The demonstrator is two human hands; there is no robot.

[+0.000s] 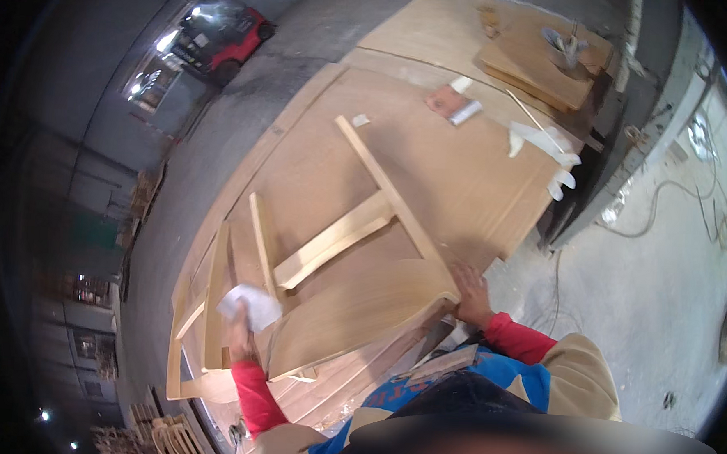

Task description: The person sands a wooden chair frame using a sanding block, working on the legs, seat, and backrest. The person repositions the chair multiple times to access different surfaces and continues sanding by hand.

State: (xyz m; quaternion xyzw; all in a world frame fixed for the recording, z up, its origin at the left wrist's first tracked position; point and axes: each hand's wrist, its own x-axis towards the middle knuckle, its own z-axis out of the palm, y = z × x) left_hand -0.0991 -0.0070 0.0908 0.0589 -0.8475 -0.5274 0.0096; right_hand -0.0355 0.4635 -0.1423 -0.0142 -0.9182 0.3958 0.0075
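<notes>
A pale wooden chair (351, 313) lies on its side across the worktable, its broad curved panel near me and its legs and rail pointing away. My right hand (471, 296) grips the panel's right corner, where a long leg meets it. In my left hand (241, 336) is a thin white sheet (252, 305), held by the fingers beside the panel's left end. Whether the sheet is cloth or paper cannot be made out. Another pale wooden frame (214, 301) stands just left of the chair, partly behind the sheet and my left hand.
Brown board covers the worktable (456, 191). Farther off lie a reddish-brown piece with a white roll (456, 102), white scraps (541, 139) and a thin stick. A container of tools (566, 48) sits on stacked boards (536, 67). A grey metal post rises at right; a red forklift (229, 43) is at far left.
</notes>
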